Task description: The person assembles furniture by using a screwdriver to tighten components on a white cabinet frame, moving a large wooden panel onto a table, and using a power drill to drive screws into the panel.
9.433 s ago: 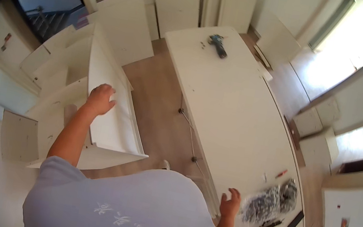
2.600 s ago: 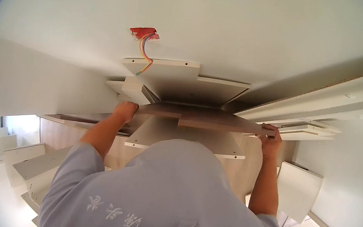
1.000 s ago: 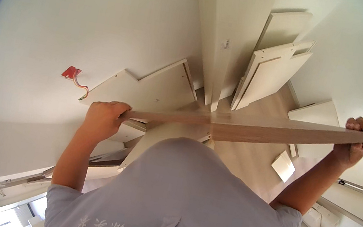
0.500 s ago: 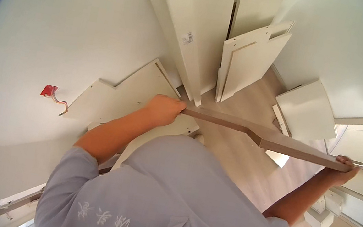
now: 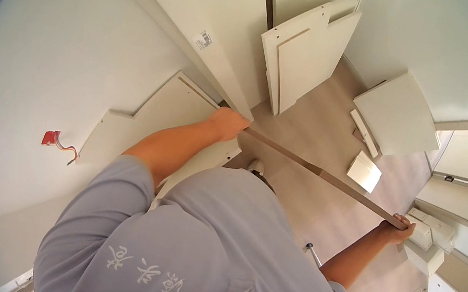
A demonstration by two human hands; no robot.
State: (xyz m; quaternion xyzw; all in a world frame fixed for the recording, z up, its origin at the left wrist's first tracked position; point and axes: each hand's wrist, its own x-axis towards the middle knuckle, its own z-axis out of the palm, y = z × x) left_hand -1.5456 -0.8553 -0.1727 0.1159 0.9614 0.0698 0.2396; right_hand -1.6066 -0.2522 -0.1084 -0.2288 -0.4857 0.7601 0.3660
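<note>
The left hand (image 5: 228, 125) near the centre of the frame and the right hand (image 5: 399, 230) at centre right are closed on opposite ends of a brown-edged panel (image 5: 318, 171), which slants down rightward above the floor (image 5: 301, 226); white boards (image 5: 311, 66) lean at upper centre, a red wall box (image 5: 49, 138) at far left

It's softly daylit in here, burning to white at lower right, with bright glare off the small board (image 5: 365, 171) on the floor (image 5: 342, 102). Straight edges bow toward the black, rounded rim.
</note>
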